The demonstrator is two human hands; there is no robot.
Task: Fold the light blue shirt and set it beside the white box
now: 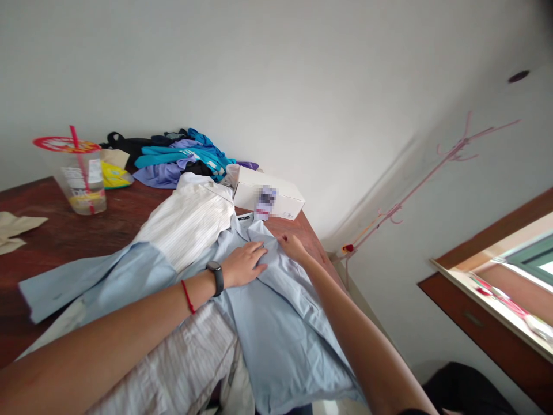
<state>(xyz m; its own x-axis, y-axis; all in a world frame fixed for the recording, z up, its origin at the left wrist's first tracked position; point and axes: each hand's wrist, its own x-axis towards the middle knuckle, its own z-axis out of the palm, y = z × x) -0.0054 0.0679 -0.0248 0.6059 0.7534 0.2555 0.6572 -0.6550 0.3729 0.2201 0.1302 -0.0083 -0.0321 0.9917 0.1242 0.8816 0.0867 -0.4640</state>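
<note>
A light blue long-sleeved shirt (276, 334) lies spread over the table, its collar toward the wall and one sleeve stretched out to the left. My left hand (245, 264), with a black watch and a red cord on the wrist, rests flat on the upper chest of the shirt, fingers apart. Just right of it, my right hand (292, 248) has its fingers closed at the shirt's shoulder, pinching the cloth. Partly under the blue shirt lies a white striped shirt (185, 222).
A white box (276, 193) stands behind the collar. Farther back is a heap of blue, purple and black clothes (181, 155). A plastic cup (84, 178) with a red straw stands on the dark wooden table (125, 216). A pink coat rack (408, 196) leans at right.
</note>
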